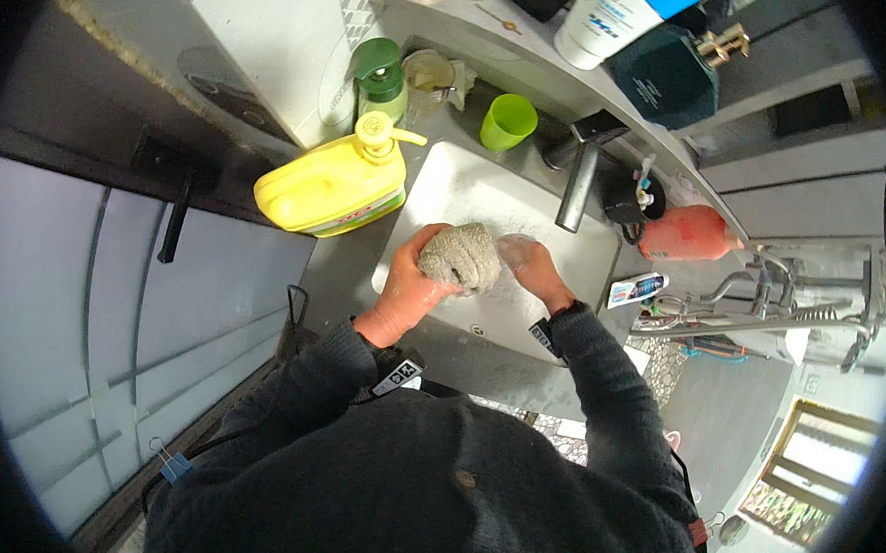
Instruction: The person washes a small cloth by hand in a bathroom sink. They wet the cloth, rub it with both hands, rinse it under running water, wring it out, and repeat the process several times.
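My left hand (406, 290) grips a bunched piece of beige-grey knitted fabric (461, 257) with a dark spot on its near side, held over a white washbasin (445, 173). Wet patches or suds show on that hand. Just right of the fabric is my right hand (540, 271), apart from it and above the basin. Its fingers are blurred and whitish, so whether they hold anything cannot be made out. The fabric's underside is hidden. A metal faucet (579, 187) reaches over the basin's right part.
Behind the basin's left corner are a yellow pump jug (333, 181), a green pump bottle (380, 81) and a lime-green cup (508, 121). A black toothbrush mug (631, 200), a pink bottle (681, 234) and a toothpaste tube (635, 290) line the right. Above runs a shelf (490, 30) with toiletries.
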### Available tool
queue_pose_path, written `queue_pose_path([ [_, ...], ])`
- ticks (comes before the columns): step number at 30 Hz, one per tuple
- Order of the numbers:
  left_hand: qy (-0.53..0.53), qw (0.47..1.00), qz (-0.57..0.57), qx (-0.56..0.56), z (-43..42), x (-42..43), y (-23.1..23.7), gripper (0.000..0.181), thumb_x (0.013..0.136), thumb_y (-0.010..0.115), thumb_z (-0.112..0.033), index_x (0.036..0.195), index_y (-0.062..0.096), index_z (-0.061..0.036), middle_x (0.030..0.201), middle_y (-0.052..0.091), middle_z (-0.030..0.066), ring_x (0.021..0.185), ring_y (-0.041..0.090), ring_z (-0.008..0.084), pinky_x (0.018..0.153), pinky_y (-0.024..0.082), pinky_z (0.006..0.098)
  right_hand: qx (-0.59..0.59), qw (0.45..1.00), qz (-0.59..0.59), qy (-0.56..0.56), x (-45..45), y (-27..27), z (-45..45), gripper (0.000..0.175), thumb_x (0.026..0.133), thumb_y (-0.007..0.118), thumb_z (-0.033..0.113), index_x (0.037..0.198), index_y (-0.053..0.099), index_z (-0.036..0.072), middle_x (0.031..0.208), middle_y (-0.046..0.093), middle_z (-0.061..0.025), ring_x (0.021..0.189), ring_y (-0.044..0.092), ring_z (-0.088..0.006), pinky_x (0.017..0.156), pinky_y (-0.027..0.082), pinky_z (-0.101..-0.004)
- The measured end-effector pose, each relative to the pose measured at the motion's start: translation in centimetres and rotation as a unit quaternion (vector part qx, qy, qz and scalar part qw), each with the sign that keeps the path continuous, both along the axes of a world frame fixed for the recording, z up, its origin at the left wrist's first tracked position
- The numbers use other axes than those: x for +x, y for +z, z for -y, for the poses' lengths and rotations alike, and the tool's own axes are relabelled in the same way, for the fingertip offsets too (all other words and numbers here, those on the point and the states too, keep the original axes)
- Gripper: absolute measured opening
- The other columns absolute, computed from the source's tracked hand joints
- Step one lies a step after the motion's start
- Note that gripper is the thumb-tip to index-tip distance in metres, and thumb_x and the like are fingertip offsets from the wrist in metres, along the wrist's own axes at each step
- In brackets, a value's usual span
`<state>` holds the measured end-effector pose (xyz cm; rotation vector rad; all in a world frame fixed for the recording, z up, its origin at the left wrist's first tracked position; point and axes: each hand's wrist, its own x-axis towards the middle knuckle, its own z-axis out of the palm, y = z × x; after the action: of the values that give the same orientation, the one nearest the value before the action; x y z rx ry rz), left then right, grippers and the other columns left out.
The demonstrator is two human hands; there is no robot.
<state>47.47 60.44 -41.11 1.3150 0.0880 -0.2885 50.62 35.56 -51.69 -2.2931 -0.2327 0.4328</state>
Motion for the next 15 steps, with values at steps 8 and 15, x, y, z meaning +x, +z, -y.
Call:
queue_pose_path([
  [8, -0.201, 0.951, 0.181, 0.148, 0.3, 3.0, 0.3, 0.038, 0.063, 0.055, 0.017, 0.096, 0.064, 0.0003, 0.109, 0.062, 0.0131, 0.104, 0.057, 0.0215, 0.092, 0.043, 0.0311, 0.526, 0.799, -0.252, -0.15, -1.5, 5.0, -4.6, 0.074, 0.093, 0.033, 0.06, 0.134, 0.04, -0.001, 0.132, 0.048, -0.0137, 0.121, 0.047, -0.0252, 0.105, 0.032, -0.0346],
  [15, -0.06, 0.985, 0.124, 0.107, 2.9, 3.2, -4.3, 0.046, 0.062, 0.051, 0.013, 0.106, 0.058, 0.0, 0.105, 0.062, 0.016, 0.104, 0.057, 0.0282, 0.093, 0.042, 0.0342, 0.573, 0.763, -0.269, -0.128, -2.5, 5.6, -4.3, 0.082, 0.088, 0.044, 0.06, 0.146, 0.016, 0.009, 0.142, 0.033, -0.0121, 0.13, 0.035, -0.0248, 0.106, 0.032, -0.0382],
])
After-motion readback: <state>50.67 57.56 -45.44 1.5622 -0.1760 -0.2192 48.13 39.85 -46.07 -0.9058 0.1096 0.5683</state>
